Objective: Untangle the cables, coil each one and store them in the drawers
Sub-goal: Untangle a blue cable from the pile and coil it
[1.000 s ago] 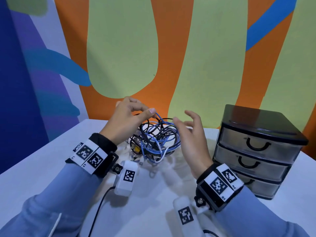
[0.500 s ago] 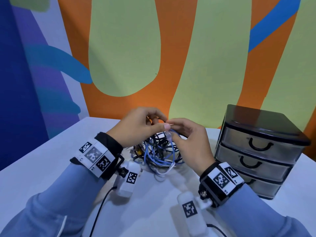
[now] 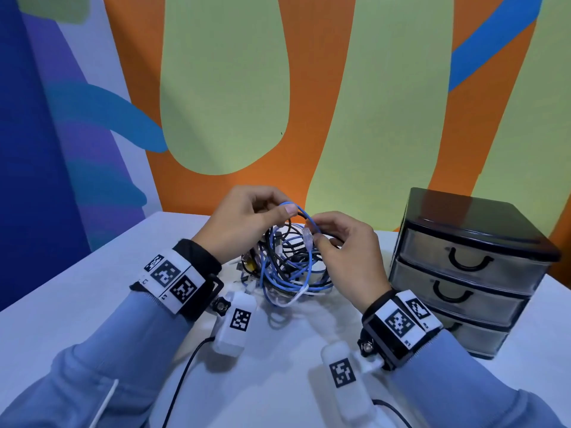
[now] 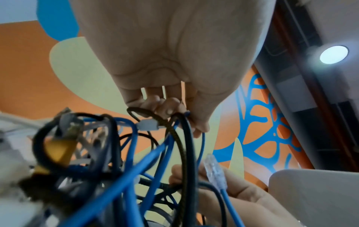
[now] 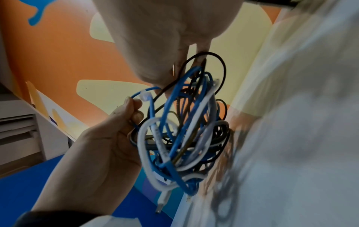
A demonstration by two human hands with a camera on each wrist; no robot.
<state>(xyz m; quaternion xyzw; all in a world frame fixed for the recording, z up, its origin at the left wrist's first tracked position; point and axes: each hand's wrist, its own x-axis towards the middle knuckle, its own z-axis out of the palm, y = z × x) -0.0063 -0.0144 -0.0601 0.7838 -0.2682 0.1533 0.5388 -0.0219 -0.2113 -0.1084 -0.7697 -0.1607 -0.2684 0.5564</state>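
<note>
A tangle of blue, black and white cables (image 3: 287, 270) lies on the white table (image 3: 92, 298), partly lifted between my hands. My left hand (image 3: 285, 206) pinches a loop of the blue cable (image 3: 304, 216) above the tangle; in the left wrist view the left hand (image 4: 174, 114) also has black strands caught in its pinch. My right hand (image 3: 313, 233) pinches the same blue cable just beside its clear plug (image 3: 307, 240). The clear plug (image 4: 214, 170) rests against my right fingers. The tangle (image 5: 180, 135) hangs below my right hand (image 5: 167, 87).
A black three-drawer unit (image 3: 469, 267) with all its drawers closed stands at the right of the table. A painted wall runs close behind the table. Wrist camera housings (image 3: 236, 319) and their leads hang below both my wrists, over the near table.
One second ago my right hand was open beside the tangle. It has since closed on the blue cable next to my left, and both hands have lifted that cable a little.
</note>
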